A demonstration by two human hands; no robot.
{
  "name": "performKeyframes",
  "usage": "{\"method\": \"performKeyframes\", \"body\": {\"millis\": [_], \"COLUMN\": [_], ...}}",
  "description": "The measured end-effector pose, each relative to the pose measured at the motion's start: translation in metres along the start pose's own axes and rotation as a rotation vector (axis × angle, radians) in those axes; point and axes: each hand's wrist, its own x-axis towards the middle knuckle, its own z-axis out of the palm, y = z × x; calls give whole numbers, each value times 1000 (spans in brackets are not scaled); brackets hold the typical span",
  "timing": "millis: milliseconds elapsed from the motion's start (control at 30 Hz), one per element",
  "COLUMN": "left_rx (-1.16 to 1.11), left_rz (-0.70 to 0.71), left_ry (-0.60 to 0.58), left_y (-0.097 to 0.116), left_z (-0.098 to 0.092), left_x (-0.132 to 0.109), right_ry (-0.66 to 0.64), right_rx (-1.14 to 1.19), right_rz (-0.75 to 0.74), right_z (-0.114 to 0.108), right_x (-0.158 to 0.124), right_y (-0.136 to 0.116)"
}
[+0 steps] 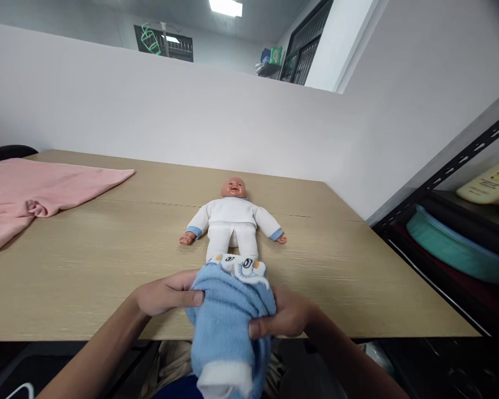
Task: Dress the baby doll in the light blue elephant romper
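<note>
Blue fleecy garment [230, 310] with a white band and a cartoon-eyed end fills the near foreground of the head view, over the front edge of the wooden table [336, 266]; the left hand [170, 296] pinches its left side, thumb on top; the right hand [280, 316] grips the right side likewise; just beyond, a white-clothed doll [233, 213] lies face up; pink cloth [66, 183] lies far left.

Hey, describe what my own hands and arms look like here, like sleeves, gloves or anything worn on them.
Your left hand and right hand are ungloved. Your left forearm and right forearm are bare, with no sleeve, watch or bracelet visible. Parts of both hands are hidden, so rings can't be ruled out.
</note>
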Motion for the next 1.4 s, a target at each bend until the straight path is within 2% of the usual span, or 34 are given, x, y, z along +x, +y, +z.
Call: {"method": "performKeyframes", "body": {"millis": [100, 167, 267, 333, 367, 433, 467, 533, 633, 700, 833, 900, 1000, 1133, 1200, 1267, 1400], "left_rx": [-48, -34, -53, -129, -172, -224, -224, -165, -6, 104, 358, 479, 625, 872, 1016, 1059, 867], "left_rz": [-80, -106, -69, -12, 11, 32, 27, -7, -91, -144, -151, -165, -246, -336, -317, -265, -94], "left_ry": [98, 120, 12, -39, -18, 83, 139, 232, 382, 482, 720, 789, 777, 713, 713, 744, 751], "left_y": [1, 0, -6, -12, -14, -16, -16, -12, -7, -8, -21, -29, -39, -49, -53, -57, -66], "left_z": [7, 11, 16, 21, 23, 29, 32, 40, 52, 59, 64, 63, 63, 65, 64, 61, 54], "left_x": [1, 3, 6, 7, 6, 4, 2, -2, -3, -2, 1, 1, -1, 0, 3, 4, 2], "right_ry": [165, 233, 333, 316, 279, 219, 233, 379, 736, 841, 753, 703, 632, 599, 581, 554, 564], "right_rx": [21, 24, 38, 86, 113, 120, 87, -55, -377, -569, -727, -788, -892, -992, -992, -976, -913], "right_rz": [-7, -5, 22, -7, -34, -65, -59, -7, 57, 57, 85, 123, 210, 339, 372, 359, 221], "right_z": [-2, -2, 1, 5, 7, 14, 18, 25, 34, 37, 41, 42, 44, 46, 45, 43, 36], "right_x": [-1, 2, 10, 15, 17, 19, 20, 20, 23, 26, 32, 33, 33, 34, 33, 32, 28], "right_y": [12, 21, 30, 31, 29, 23, 19, 13, 12, 14, 12, 11, 12, 16, 18, 21, 31]}}
